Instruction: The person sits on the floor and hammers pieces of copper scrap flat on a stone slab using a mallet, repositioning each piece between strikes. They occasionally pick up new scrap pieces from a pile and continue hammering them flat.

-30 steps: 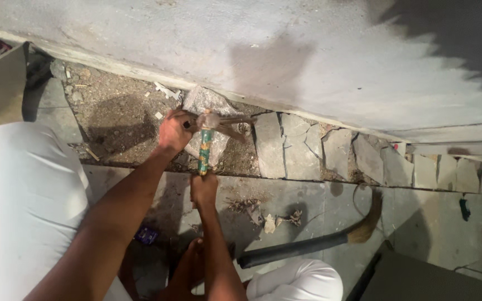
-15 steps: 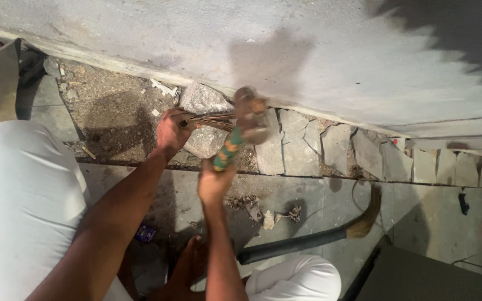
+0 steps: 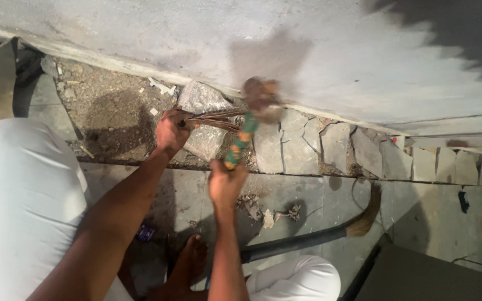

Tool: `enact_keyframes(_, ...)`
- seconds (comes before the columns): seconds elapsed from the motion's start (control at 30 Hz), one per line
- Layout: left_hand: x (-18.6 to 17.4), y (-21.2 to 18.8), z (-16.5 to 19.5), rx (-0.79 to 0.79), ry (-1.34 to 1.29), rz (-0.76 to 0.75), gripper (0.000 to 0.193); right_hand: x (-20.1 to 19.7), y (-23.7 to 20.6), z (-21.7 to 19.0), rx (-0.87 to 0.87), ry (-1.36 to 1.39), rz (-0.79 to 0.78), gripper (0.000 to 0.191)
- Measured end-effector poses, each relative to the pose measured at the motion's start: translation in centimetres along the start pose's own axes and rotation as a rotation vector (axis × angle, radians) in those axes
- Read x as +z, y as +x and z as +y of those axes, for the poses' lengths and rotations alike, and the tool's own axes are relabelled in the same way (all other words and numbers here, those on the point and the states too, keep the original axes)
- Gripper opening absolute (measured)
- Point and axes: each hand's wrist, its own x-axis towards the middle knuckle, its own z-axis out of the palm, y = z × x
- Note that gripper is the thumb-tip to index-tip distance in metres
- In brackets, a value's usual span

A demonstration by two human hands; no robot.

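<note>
A green-and-orange banded hammer handle [image 3: 237, 146], rust-brown hammer head [image 3: 261, 95], grey stones [image 3: 267, 146], pale grey wall [image 3: 364, 61], white trousers [image 3: 20, 206].

**Count of things by the wall**

There are two hands: the left hand [image 3: 171, 131] and the right hand [image 3: 225, 181]. There is one hammer [image 3: 250, 120], blurred, with a green and orange handle. There is one bundle of thin metal rods [image 3: 210, 118]; how many rods are in it, I cannot tell. One bare foot [image 3: 188, 262] shows at the bottom. There is one broom [image 3: 319, 237] with a dark handle. In the row of flat stone pieces [image 3: 319, 145] along the wall I count about nine, but the far ones are small and not clear. One small blue wrapper [image 3: 145, 232] lies on the floor.
</note>
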Motion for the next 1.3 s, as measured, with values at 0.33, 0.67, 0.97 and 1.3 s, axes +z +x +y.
enact_keyframes(0.33,0.4,-0.2,-1.1,0.11,0.144,-0.029,0.01,3.0,0.0,7.5,0.061,-0.299,-0.113,0.008)
enact_keyframes(0.67,0.3,0.1,0.5,0.019,0.098,-0.114,0.024,0.1,-0.1,7.0,0.341,-0.285,-0.023,0.015)
enact_keyframes(0.97,2.3,1.6,3.5,-0.109,-0.293,-0.275,0.03,-2.4,1.3,5.2,0.335,-0.066,0.105,0.01)
enact_keyframes(1.3,-0.5,6.2,13.1,-0.208,-0.49,-0.316,0.036,-4.2,2.0,3.4,0.343,0.075,0.194,0.009)
